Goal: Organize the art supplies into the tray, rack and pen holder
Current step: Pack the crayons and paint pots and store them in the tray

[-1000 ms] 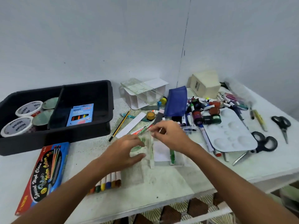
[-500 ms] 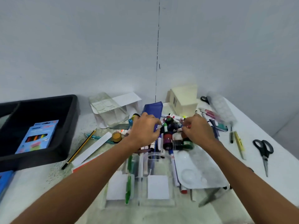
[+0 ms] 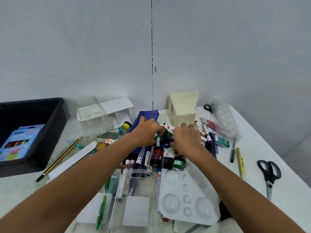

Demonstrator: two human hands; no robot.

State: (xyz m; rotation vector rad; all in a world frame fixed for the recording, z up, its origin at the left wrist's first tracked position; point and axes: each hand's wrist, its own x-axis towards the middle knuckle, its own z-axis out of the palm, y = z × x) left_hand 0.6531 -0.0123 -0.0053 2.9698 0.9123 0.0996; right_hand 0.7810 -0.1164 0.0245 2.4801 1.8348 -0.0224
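Black plastic tray (image 3: 55, 130) at left edge of frame, holding light-blue box (image 3: 20, 143) with multicoloured stripe window. Yellow-and-black striped pencil (image 3: 58, 159) lower left of centre. Dark-blue fabric pouch (image 3: 148, 115) at centre. Green-lidded paint jar (image 3: 178, 163) beside black-lidded jar (image 3: 167, 163). White plastic palette (image 3: 188, 197) lower right. Black-handled scissors (image 3: 269, 175) far right. Yellow highlighter (image 3: 241, 163) nearby.

tray (image 3: 55, 125): black plastic, matt
paint palette (image 3: 188, 199): white plastic, glossy, smooth
pen holder (image 3: 143, 184): clear plastic
scissors (image 3: 269, 175): black plastic handles, metal blades
pencil (image 3: 58, 159): painted wood
surface (image 3: 262, 148): white, matt, speckled
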